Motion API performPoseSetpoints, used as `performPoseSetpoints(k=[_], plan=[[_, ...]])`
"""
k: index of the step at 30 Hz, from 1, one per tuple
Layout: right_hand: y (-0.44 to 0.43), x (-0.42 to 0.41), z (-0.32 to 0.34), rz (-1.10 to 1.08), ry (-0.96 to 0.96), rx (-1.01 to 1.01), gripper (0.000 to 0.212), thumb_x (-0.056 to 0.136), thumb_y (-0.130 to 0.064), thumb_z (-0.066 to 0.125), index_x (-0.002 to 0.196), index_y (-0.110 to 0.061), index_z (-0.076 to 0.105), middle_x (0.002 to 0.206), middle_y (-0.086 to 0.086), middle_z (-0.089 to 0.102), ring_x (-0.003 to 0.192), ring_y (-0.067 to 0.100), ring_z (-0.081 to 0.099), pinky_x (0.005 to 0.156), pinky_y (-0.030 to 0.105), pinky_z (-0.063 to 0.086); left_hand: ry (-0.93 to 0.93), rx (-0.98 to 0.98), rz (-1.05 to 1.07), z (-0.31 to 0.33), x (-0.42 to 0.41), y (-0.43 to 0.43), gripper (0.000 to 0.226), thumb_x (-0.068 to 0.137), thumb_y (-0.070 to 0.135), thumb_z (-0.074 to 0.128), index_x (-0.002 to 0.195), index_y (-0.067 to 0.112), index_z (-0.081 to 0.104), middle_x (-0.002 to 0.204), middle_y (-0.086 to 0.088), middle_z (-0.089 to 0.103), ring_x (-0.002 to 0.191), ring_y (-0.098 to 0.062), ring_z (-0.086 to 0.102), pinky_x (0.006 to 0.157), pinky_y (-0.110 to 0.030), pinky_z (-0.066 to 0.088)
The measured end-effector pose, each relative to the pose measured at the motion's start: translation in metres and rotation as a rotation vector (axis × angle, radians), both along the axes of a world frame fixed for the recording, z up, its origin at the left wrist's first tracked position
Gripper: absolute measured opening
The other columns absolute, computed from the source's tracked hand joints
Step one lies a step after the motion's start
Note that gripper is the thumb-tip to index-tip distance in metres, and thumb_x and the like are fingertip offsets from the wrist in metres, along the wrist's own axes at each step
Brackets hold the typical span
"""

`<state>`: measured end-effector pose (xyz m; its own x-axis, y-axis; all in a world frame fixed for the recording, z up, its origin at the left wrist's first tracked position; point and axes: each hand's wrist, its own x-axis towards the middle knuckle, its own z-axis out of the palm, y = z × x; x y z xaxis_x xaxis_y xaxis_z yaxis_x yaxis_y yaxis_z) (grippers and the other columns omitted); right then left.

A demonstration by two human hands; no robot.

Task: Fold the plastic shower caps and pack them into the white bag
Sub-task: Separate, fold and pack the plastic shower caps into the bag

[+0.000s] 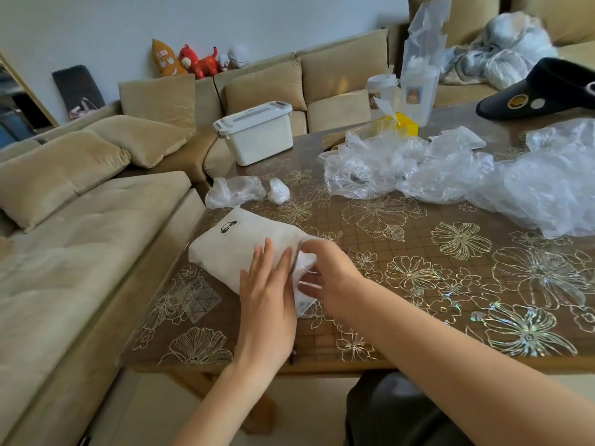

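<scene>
So this is the packing step, not folding. The bag [244, 243] lies flat near the front left corner of the table [418, 320], mouth pointing toward the person. The left hand [269, 300] lies on top of it with straight fingers, pressing it down. The right hand [331, 278] is right at the mouth, fingers curled round a cap [306, 268] that looks about halfway in. Clear plastic shows between the 2 hands, so I'd say it isn't fully seated yet.

Next move, as I read it: shove that cap deeper while the left hand keeps the bag from sliding, then let go and grab another. The bag already looks pretty stuffed, so it probably needs a firm push and some flattening to squeeze the air out.

2 folded caps [235, 191] sit just beyond the bag, close enough to go in next. A big loose pile [483, 175] on the right side of the table hasn't been folded, so there's plenty left to do.
</scene>
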<state>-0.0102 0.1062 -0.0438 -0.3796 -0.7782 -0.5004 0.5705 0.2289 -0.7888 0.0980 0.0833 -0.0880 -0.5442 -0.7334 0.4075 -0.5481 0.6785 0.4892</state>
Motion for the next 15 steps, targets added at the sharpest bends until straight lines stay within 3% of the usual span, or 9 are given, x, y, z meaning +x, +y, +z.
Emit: performPoseSetpoints(k=[2,4,6,8,11,13,15], plan=[[0.007,-0.001,0.004,-0.046,-0.14,-0.034,0.012,0.094,-0.018,0.042,0.086,-0.012,0.05,0.065,0.007,0.055,0.063,0.021,0.053,0.067,0.034,0.049,0.002,-0.014,-0.011,-0.004,0.002,-0.002,0.052,0.097,0.001,0.042,0.144,0.021,0.032,0.157,-0.001,0.012,0.144,-0.011,-0.002,0.119,-0.042,0.003],[0.011,-0.001,0.006,-0.119,-0.239,-0.019,0.023,0.099,-0.02,0.035,0.091,-0.005,0.05,0.055,0.008,0.055,0.057,0.023,0.053,0.068,0.036,0.05,0.016,-0.017,-0.019,-0.007,0.002,-0.004,0.052,0.095,-0.002,0.045,0.143,0.016,0.037,0.155,-0.003,0.017,0.145,-0.016,0.004,0.118,-0.049,0.011],[0.012,0.002,0.007,-0.171,-0.315,-0.01,0.034,0.101,-0.025,0.033,0.117,0.0,0.049,0.084,0.016,0.061,0.068,0.028,0.058,0.072,0.038,0.049,0.041,-0.029,-0.034,-0.01,0.003,-0.005,0.05,0.095,0.0,0.044,0.142,0.015,0.037,0.154,-0.003,0.021,0.145,-0.017,0.008,0.116,-0.053,0.016],[0.012,0.005,0.007,-0.203,-0.341,-0.011,0.043,0.101,-0.028,0.032,0.13,0.002,0.045,0.096,0.017,0.057,0.066,0.027,0.058,0.062,0.034,0.051,0.065,-0.045,-0.05,-0.013,0.003,-0.005,0.047,0.096,0.011,0.038,0.142,0.019,0.031,0.153,-0.002,0.023,0.145,-0.014,0.008,0.115,-0.054,0.018],[0.009,0.007,0.009,-0.231,-0.376,-0.04,0.043,0.1,-0.03,0.033,0.123,0.001,0.053,0.1,0.018,0.064,0.077,0.025,0.063,0.058,0.031,0.05,0.094,-0.044,-0.05,-0.015,0.003,-0.005,0.045,0.096,0.022,0.033,0.14,0.024,0.026,0.152,0.004,0.022,0.143,-0.005,0.006,0.116,-0.053,0.018],[0.008,0.007,0.011,-0.193,-0.413,-0.066,0.04,0.1,-0.03,0.035,0.115,0.002,0.054,0.107,0.018,0.063,0.092,0.026,0.062,0.07,0.033,0.049,0.125,-0.05,-0.066,-0.015,0.003,-0.006,0.044,0.096,0.023,0.034,0.14,0.023,0.028,0.151,0.004,0.024,0.143,-0.006,0.008,0.114,-0.055,0.022],[0.008,0.006,0.016,-0.158,-0.456,-0.091,0.046,0.099,-0.03,0.035,0.128,0.004,0.046,0.117,0.022,0.06,0.101,0.031,0.061,0.082,0.036,0.045,0.148,-0.055,-0.078,-0.018,0.004,-0.008,0.045,0.096,0.017,0.036,0.14,0.022,0.029,0.151,0.005,0.027,0.143,-0.007,0.01,0.111,-0.058,0.025]])
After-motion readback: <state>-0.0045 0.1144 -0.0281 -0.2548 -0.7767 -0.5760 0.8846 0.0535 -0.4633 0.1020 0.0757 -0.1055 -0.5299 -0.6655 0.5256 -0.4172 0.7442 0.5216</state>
